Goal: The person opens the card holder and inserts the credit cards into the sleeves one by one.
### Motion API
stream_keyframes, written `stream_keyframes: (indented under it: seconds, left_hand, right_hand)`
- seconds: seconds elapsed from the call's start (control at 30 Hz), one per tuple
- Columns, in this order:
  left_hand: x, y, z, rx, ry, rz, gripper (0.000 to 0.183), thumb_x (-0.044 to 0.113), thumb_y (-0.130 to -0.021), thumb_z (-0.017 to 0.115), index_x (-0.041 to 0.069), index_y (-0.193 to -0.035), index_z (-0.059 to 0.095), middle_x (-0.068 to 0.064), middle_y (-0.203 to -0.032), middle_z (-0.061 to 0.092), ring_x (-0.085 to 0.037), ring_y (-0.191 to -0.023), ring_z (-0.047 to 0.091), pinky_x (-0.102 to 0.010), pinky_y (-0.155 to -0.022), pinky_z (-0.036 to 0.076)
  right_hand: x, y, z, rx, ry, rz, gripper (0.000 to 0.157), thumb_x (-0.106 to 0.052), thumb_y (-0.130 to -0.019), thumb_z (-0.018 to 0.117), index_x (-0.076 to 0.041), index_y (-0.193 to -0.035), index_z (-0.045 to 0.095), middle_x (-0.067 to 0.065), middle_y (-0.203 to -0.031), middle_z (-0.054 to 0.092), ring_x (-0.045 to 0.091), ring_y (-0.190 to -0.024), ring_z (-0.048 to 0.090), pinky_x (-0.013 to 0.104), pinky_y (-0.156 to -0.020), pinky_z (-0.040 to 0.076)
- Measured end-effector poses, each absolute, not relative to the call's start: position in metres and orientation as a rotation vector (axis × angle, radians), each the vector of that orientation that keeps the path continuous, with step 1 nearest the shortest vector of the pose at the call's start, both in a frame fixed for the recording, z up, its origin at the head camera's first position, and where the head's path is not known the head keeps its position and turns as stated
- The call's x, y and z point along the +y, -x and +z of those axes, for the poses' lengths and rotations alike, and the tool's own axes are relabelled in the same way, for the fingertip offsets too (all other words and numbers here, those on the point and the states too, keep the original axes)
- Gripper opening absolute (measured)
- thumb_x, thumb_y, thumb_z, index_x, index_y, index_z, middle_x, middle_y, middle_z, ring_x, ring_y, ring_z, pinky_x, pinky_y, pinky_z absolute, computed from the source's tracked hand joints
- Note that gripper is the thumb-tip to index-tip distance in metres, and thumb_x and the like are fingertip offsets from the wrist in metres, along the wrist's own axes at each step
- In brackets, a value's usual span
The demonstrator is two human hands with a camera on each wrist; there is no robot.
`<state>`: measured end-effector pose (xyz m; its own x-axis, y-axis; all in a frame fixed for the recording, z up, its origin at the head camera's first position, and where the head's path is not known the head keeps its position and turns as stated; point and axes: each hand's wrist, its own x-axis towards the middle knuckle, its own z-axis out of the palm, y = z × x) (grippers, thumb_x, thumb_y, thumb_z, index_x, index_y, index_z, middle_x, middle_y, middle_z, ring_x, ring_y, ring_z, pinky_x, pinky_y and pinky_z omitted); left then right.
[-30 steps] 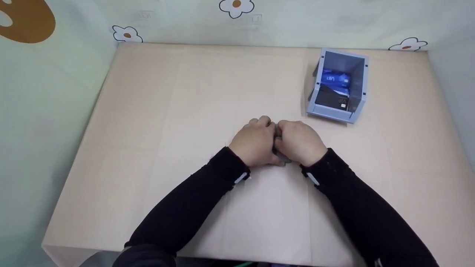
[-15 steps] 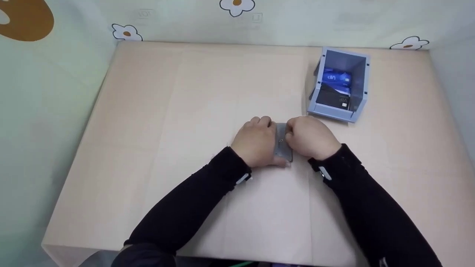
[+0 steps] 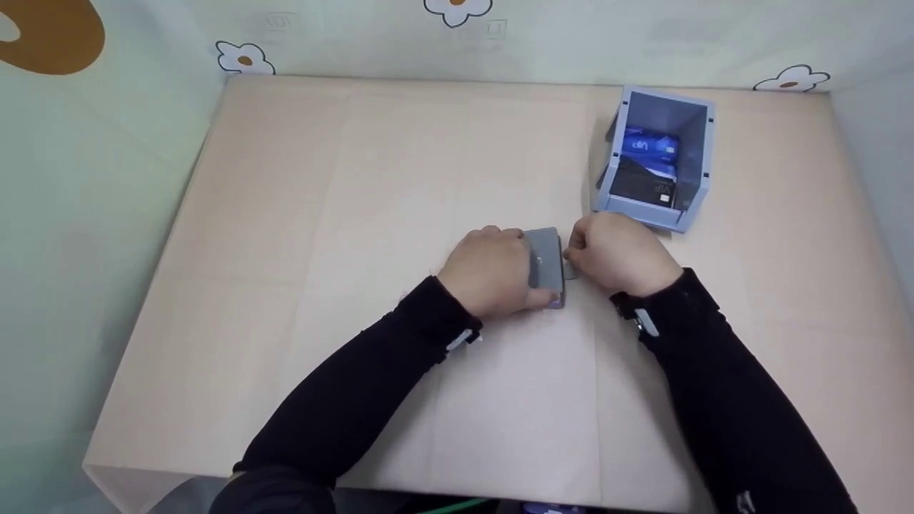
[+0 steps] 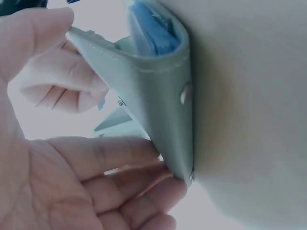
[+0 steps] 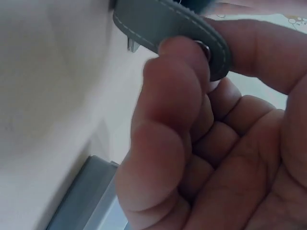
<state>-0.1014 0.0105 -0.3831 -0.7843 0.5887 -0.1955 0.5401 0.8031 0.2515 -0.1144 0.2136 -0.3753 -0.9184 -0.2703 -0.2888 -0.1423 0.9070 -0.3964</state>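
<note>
A small grey-green card holder (image 3: pixel 545 258) with stitched edges stands on the table between both hands. My left hand (image 3: pixel 493 275) grips it by its ends, thumb on the near end and fingers on the far one. In the left wrist view, something blue (image 4: pixel 160 36) shows inside the card holder, and a round metal stud sits on its side. My right hand (image 3: pixel 621 253) pinches the holder's rounded strap (image 5: pixel 168 24) between thumb and forefinger, next to a metal snap. The strap sticks out to the right of the holder.
A grey-blue bin (image 3: pixel 700 153) stands at the back right, just beyond my right hand. Inside it lie blue cards (image 3: pixel 646 145) and a black card (image 3: pixel 639 184). A light cloth covers the table (image 3: pixel 371 178), which meets patterned walls behind and at the sides.
My right hand has moved right and slightly away from me, off the card holder's body, with the strap now drawn out. More of the holder's grey face shows. My left hand stays nearly in place.
</note>
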Motion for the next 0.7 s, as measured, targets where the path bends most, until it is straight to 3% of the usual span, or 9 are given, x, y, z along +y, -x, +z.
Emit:
stream_keyframes:
  seconds: [0.1, 0.2, 0.3, 0.4, 0.47, 0.57, 0.7]
  left_hand:
    - [0.005, 0.102, -0.381, 2.68, -0.878, 0.402, 0.054, 0.06, -0.094, 0.065, 0.008, -0.107, 0.071, -0.002, -0.093, 0.07, -0.023, -0.087, 0.061, -0.039, -0.083, 0.054]
    - [-0.001, 0.102, -0.379, 2.647, -0.873, 0.544, 0.054, 0.047, -0.098, 0.064, 0.011, -0.137, 0.063, -0.004, -0.094, 0.072, -0.02, -0.084, 0.061, -0.038, -0.08, 0.054]
    - [-0.007, 0.102, -0.377, 2.628, -0.891, 0.656, 0.065, 0.028, -0.1, 0.06, 0.019, -0.162, 0.042, -0.007, -0.105, 0.074, -0.019, -0.082, 0.061, -0.037, -0.079, 0.054]
    - [-0.012, 0.103, -0.375, 2.634, -0.88, 0.714, 0.063, 0.014, -0.099, 0.053, 0.025, -0.161, 0.046, -0.011, -0.115, 0.075, -0.021, -0.088, 0.064, -0.037, -0.081, 0.055]
    - [-0.014, 0.105, -0.375, 2.657, -0.835, 0.729, 0.059, 0.01, -0.098, 0.051, 0.021, -0.156, 0.053, -0.011, -0.129, 0.072, -0.021, -0.102, 0.067, -0.037, -0.089, 0.056]
    - [-0.018, 0.107, -0.375, 2.691, -0.731, 0.742, 0.052, 0.009, -0.098, 0.05, 0.011, -0.149, 0.059, -0.013, -0.136, 0.069, -0.023, -0.12, 0.067, -0.038, -0.102, 0.055]
    - [-0.024, 0.11, -0.376, 2.722, -0.605, 0.792, 0.044, 0.013, -0.101, 0.05, 0.005, -0.142, 0.064, -0.011, -0.135, 0.07, -0.021, -0.124, 0.067, -0.038, -0.107, 0.053]
  right_hand:
    - [0.215, 0.114, -0.376, 2.73, 0.335, -0.531, 0.016, -0.013, -0.095, 0.062, -0.007, -0.088, 0.075, 0.01, -0.09, 0.072, 0.027, -0.081, 0.064, 0.043, -0.076, 0.052]
    - [0.215, 0.114, -0.376, 2.727, 0.348, -0.533, 0.017, -0.01, -0.094, 0.06, -0.005, -0.094, 0.076, 0.012, -0.095, 0.073, 0.029, -0.085, 0.065, 0.046, -0.08, 0.054]
    - [0.215, 0.114, -0.376, 2.718, 0.341, -0.53, 0.02, -0.009, -0.095, 0.059, -0.002, -0.102, 0.077, 0.015, -0.102, 0.075, 0.031, -0.089, 0.066, 0.048, -0.085, 0.056]
    - [0.215, 0.115, -0.375, 2.708, 0.327, -0.523, 0.023, -0.008, -0.095, 0.06, 0.0, -0.108, 0.077, 0.018, -0.107, 0.076, 0.032, -0.092, 0.067, 0.05, -0.088, 0.056]
    - [0.216, 0.115, -0.374, 2.705, 0.316, -0.521, 0.025, -0.009, -0.095, 0.06, 0.002, -0.111, 0.076, 0.02, -0.11, 0.076, 0.033, -0.093, 0.068, 0.051, -0.088, 0.057]
    - [0.217, 0.115, -0.373, 2.706, 0.303, -0.516, 0.028, -0.01, -0.094, 0.06, 0.002, -0.114, 0.076, 0.021, -0.113, 0.076, 0.034, -0.096, 0.068, 0.053, -0.09, 0.056]
    - [0.22, 0.116, -0.372, 2.713, 0.293, -0.523, 0.031, -0.01, -0.094, 0.058, 0.001, -0.116, 0.076, 0.022, -0.118, 0.076, 0.038, -0.106, 0.07, 0.055, -0.096, 0.055]
